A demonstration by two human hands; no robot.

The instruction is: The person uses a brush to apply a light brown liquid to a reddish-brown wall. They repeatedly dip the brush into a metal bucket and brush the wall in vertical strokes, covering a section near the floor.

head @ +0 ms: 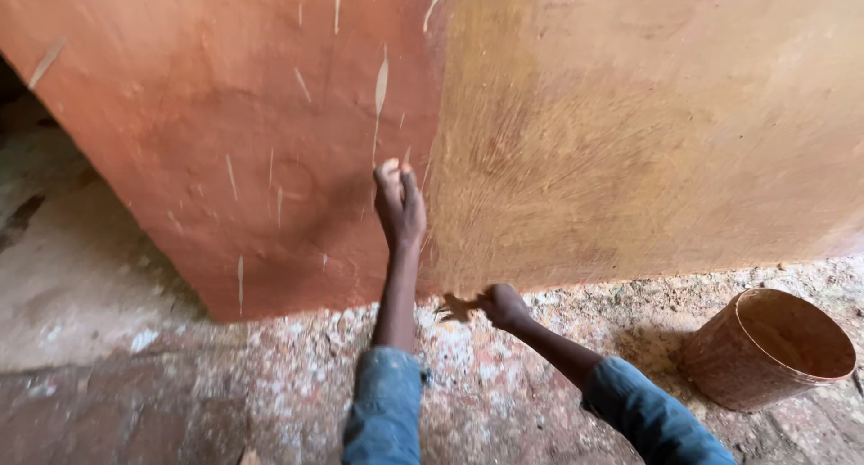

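Two hands: both mine, both at the wall corner (438, 159), sleeves of blue denim below them.
Left hand (400, 204): raised against the corner edge, fingers drawn together and pressed flat to the plaster; it grips nothing.
Right hand (502, 305): low at the foot of the corner, closed around something small and blurred (457, 308); what it is I cannot tell.
Wall left of the corner (225, 141): reddish-brown, smooth, with pale streaks and drips.
Wall right of the corner (648, 132): yellower, with a fan of fine stroke marks spreading up and outward from just above my right hand.
Bucket (765, 348): well to the right of the corner, on the ground, tilted, mouth toward me, coated in dried mud.
Ground below the corner (297, 375): rough, speckled white and red.
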